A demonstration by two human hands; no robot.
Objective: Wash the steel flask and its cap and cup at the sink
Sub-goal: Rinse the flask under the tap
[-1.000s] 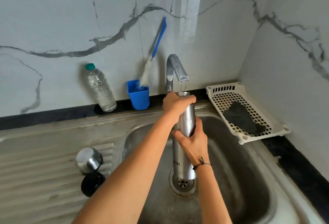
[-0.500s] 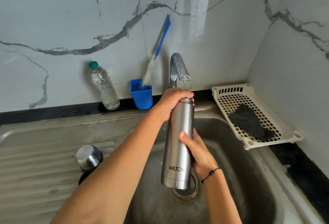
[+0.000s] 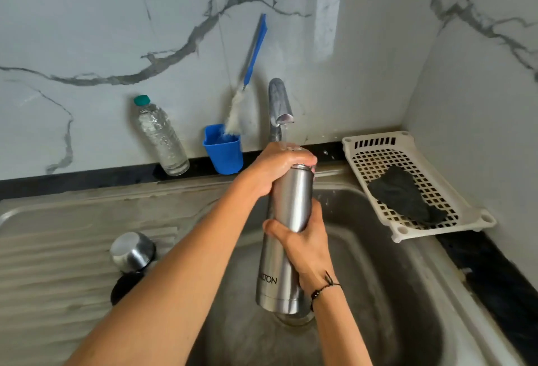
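Note:
The tall steel flask (image 3: 283, 249) stands upright over the sink basin (image 3: 387, 293), under the running tap (image 3: 280, 103). My left hand (image 3: 275, 169) is wrapped over its open mouth and neck, with water falling onto the fingers. Around the flask's middle, from the right, my right hand (image 3: 302, 244) grips the body. The steel cup (image 3: 132, 251) lies upside down on the drainboard at the left. Just below it sits the black cap (image 3: 123, 288), partly hidden by my left forearm.
A clear plastic water bottle (image 3: 160, 138) and a blue holder (image 3: 224, 153) with a blue-handled bottle brush (image 3: 247, 74) stand against the marble wall. At the right, a white perforated tray (image 3: 375, 147) holds a dark scrub cloth (image 3: 407, 199). The drain sits below the flask.
The flask has shifted slightly under the tap and the view has moved closer. Both hands keep their hold, left at the mouth and right on the body.

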